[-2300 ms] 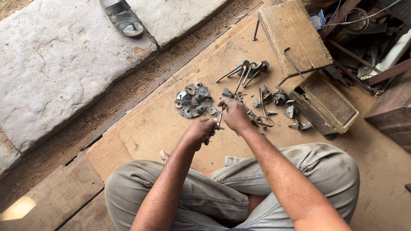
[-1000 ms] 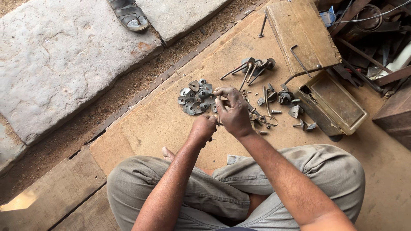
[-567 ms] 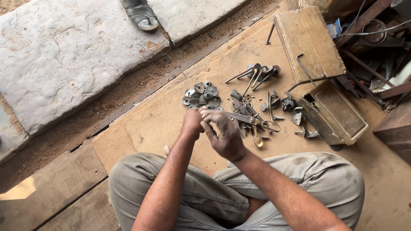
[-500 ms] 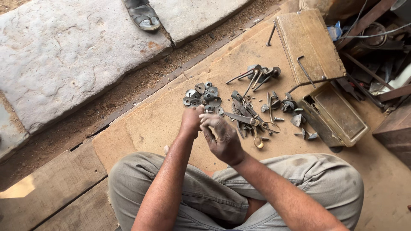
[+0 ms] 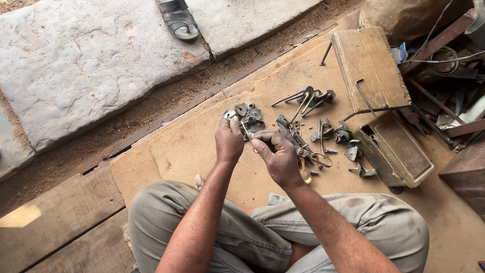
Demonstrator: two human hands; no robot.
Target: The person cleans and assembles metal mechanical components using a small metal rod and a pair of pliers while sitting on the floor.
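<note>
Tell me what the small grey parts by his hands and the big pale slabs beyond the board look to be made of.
The small grey parts look like metal, dull with dark tarnish and some rust-brown; no shine shows. The big pale slabs look like rough-cut stone, matte, pitted and cracked. The flat brown board under the parts seems to be worn wood or hardboard.

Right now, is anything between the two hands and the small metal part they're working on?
No. The left hand and right hand both already pinch the small metal part, above the pile of washers on the board.
</note>
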